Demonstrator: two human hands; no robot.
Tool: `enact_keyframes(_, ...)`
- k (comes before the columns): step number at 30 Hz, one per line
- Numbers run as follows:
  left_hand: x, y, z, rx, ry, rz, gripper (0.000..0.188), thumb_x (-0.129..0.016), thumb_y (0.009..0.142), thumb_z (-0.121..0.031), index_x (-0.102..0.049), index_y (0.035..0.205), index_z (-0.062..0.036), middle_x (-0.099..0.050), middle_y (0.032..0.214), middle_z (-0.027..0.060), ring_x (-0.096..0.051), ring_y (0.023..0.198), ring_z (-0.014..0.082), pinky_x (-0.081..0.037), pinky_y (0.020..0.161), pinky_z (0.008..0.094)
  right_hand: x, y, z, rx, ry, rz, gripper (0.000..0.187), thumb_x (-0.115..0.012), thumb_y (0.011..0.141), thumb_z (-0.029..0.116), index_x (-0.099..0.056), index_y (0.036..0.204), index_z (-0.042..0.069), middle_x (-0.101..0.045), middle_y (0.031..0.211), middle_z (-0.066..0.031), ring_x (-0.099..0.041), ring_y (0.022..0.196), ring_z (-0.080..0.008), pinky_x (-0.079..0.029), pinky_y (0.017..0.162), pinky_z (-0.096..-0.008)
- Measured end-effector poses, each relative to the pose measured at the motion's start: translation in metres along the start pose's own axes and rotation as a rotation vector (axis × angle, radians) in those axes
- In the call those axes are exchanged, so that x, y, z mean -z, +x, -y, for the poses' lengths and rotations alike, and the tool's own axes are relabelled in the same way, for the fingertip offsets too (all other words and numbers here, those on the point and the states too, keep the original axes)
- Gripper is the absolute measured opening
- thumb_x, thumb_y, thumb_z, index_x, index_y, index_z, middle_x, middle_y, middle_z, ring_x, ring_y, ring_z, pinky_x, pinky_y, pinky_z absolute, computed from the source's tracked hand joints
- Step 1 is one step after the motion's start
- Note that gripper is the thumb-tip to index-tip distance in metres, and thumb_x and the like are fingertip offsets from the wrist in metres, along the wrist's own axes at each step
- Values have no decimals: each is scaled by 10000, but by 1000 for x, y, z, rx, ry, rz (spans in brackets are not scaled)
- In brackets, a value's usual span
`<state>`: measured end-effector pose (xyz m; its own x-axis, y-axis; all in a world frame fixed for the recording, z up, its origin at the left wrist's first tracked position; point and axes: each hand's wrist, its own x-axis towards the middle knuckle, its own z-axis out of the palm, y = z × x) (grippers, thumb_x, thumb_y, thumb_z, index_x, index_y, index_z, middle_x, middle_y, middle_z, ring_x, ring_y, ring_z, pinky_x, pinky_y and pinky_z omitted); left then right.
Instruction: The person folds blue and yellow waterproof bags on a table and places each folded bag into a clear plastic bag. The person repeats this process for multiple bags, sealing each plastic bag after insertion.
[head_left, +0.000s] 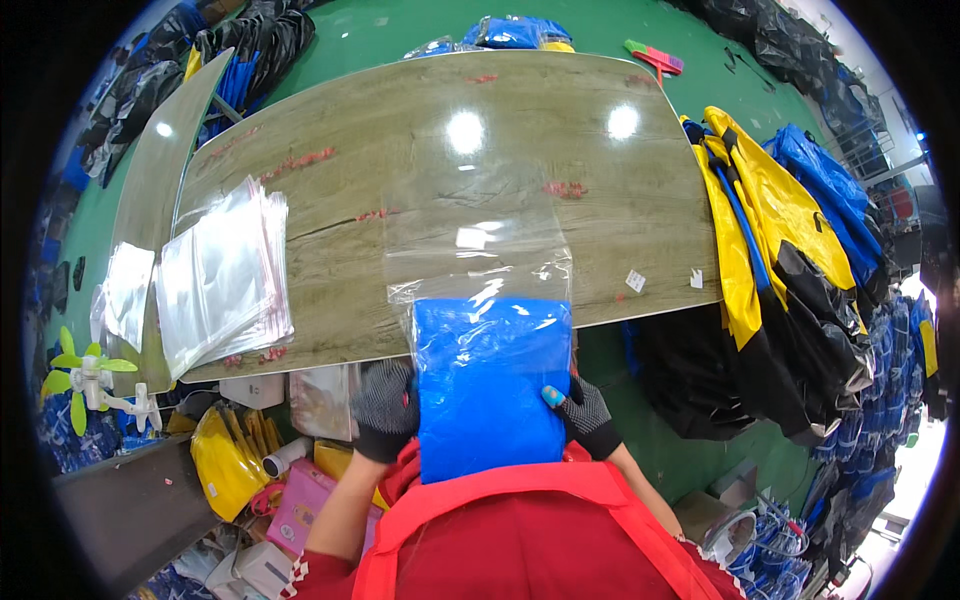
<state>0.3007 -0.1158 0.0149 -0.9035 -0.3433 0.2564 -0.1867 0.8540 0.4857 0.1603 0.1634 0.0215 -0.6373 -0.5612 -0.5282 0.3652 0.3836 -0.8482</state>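
A folded blue plastic sheet (490,400) sits in front of me, its far part inside a clear plastic bag (480,235) that lies out over the table. My left hand (385,405), in a black-and-grey dotted glove, grips the left side of the sheet; its fingertips are mostly hidden. On the opposite side, my right hand (590,412) wears a matching glove. Its bare thumb tip rests on top of the blue sheet while the other fingers pass underneath. The near end of the sheet reaches my red apron (530,490).
A wood-patterned table (330,240) bears a stack of clear bags (225,275) at left. Yellow, blue and black garments (780,220) hang over its right edge. A small green-bladed fan (88,380) stands at lower left, near yellow packets (230,450). A broom (655,58) lies beyond the table.
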Motion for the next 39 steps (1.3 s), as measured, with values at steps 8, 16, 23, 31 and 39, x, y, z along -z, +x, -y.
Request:
enact_keyframes(8, -4, 40, 20, 746, -1394, -59, 313, -665, 911, -255, -579, 1141, -61, -656, 1002, 69, -631, 857, 167, -518, 774, 295, 28, 44, 4, -219, 45, 59, 510, -688, 862, 449, -648, 1174, 48, -708, 988, -86, -668, 901, -177, -541, 774, -347)
enact_keyframes(16, 22, -42, -5, 581, -1176, 572, 1118, -887, 675, -273, -186, 1522, -70, -398, 1469, 127, -409, 1324, 244, -359, 1092, 393, -31, -22, -27, 173, 377, 256, 821, -776, 818, 244, -305, 1470, 82, -425, 1438, -126, -460, 1277, -229, -410, 1051, -386)
enact_keyframes(23, 23, -31, 1, 764, -1182, 721, 838, -789, 801, -276, -327, 1457, -37, -520, 1357, 129, -543, 1174, 223, -455, 992, 372, -21, -43, -45, -131, 200, 126, 878, -800, 794, 261, -293, 1468, 20, -520, 1350, -178, -528, 1219, -263, -439, 1034, -397)
enact_keyframes(31, 13, -1, -3, 497, -1052, 664, 793, -772, 800, -326, -379, 1434, -56, -529, 1337, 99, -529, 1188, 208, -464, 983, 366, 3, 2, 50, -36, 236, 163, 857, -803, 777, 342, -366, 1450, 41, -529, 1358, -161, -494, 1264, -267, -393, 1069, -398)
enact_keyframes(39, 28, 8, -19, 730, -1157, 522, 775, -761, 803, -367, -419, 1418, -42, -557, 1307, 97, -512, 1199, 217, -419, 1022, 370, -15, -28, 38, -18, 247, 206, 784, -774, 806, 373, -418, 1396, -2, -586, 1275, -150, -541, 1197, -253, -429, 1030, -375)
